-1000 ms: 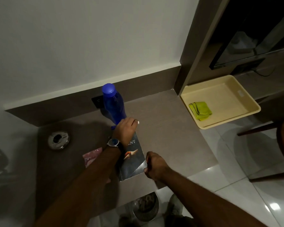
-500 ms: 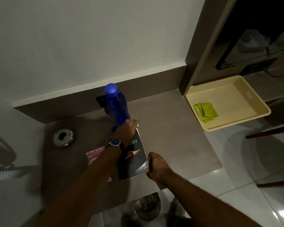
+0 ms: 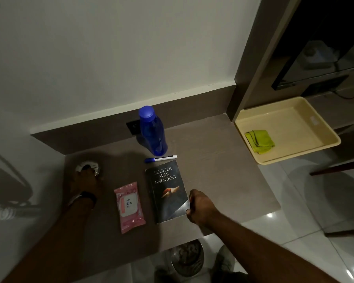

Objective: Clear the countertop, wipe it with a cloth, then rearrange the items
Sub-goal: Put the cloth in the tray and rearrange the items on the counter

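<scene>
Both hands are on the counter (image 3: 223,170): the right hand (image 3: 200,207), at lower centre of the frame, is curled shut and pinches the lower right corner of the book (image 3: 167,190); the left hand (image 3: 86,180), at centre left, covers a small round metal object (image 3: 88,167), and I cannot tell whether it grips it. Judging by the neat layout, rearranging looks nearly done: bottle (image 3: 152,131) upright by the back wall, marker (image 3: 160,158) just below it, wipes pack (image 3: 129,207) beside the book, between the hands. Off to the upper right, well apart from both hands, the green cloth (image 3: 260,140) lies folded in the tray (image 3: 323,144).
</scene>
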